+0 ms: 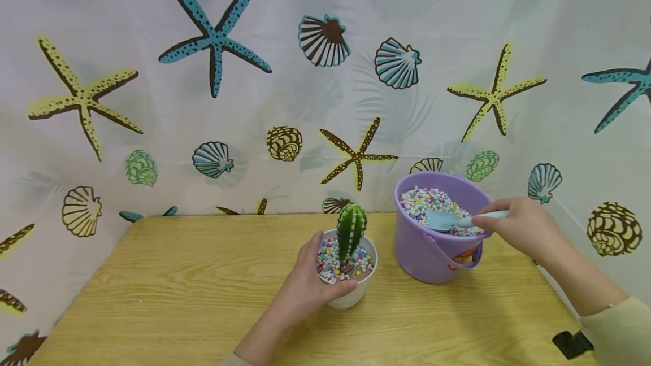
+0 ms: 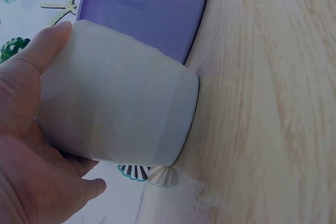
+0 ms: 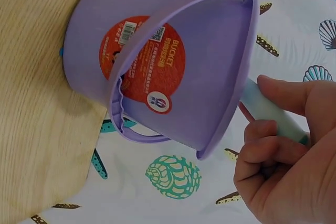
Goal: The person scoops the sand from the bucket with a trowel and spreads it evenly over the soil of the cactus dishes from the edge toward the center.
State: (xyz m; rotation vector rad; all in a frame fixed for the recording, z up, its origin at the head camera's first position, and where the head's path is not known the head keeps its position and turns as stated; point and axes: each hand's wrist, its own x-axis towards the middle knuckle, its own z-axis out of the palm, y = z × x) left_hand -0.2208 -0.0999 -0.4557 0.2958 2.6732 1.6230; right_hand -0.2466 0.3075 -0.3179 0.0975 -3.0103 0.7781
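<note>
A green cactus (image 1: 351, 233) stands upright in a white pot (image 1: 351, 300), with coloured pebbles over much of the brown surface around its base. My left hand (image 1: 308, 282) grips the side of this pot, thumb near the front rim; in the left wrist view the pot (image 2: 121, 93) hides part of the bucket. To the right, a purple bucket (image 1: 424, 250) holds many small coloured pebbles (image 1: 432, 199). My right hand (image 1: 524, 227) holds the handle of a light blue shovel (image 1: 442, 221), whose blade lies on the pebbles inside the bucket. The bucket wall hides the blade in the right wrist view.
Pot and bucket stand on a wooden table (image 1: 178, 292). Behind it hangs a white curtain (image 1: 285, 100) printed with starfish and shells. The bucket's handle (image 1: 452, 261) hangs down its front, and a red label (image 3: 142, 66) is on its side. A small black object (image 1: 572, 344) shows near my right sleeve.
</note>
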